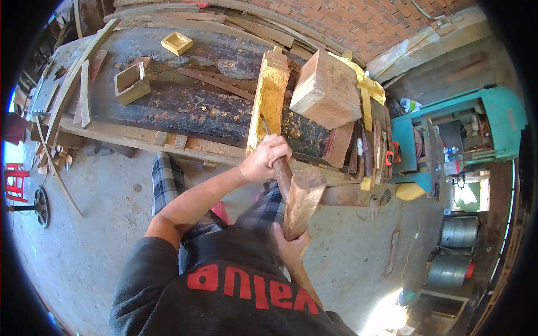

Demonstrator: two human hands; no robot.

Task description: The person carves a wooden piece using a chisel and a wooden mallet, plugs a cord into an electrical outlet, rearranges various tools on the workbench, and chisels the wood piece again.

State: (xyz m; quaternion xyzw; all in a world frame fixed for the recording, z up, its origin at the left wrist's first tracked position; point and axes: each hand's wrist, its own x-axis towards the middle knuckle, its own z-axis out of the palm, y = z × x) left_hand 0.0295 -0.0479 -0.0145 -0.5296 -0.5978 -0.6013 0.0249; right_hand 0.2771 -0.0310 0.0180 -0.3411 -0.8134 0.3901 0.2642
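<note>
My left hand (267,158) is closed around a chisel (283,175) with a dark wooden handle. Its thin blade points away from me, the tip on the inner face of a hollowed yellow wood piece (270,95) lying across the bench. Low in front of my body, my right hand (292,244) grips a chunky wooden mallet (302,204). The mallet's head is right by the butt of the chisel handle; whether they touch, I cannot tell. Just right of the yellow piece, a large wooden block (329,89) rests tilted.
A scarred dark slab (196,115) forms the bench top. On it are two small hollow wooden boxes (133,84) and long strips (84,67). Several tools and offcuts (367,148) crowd its right end. A teal machine (406,145) stands at the right, a red stool (17,182) far left.
</note>
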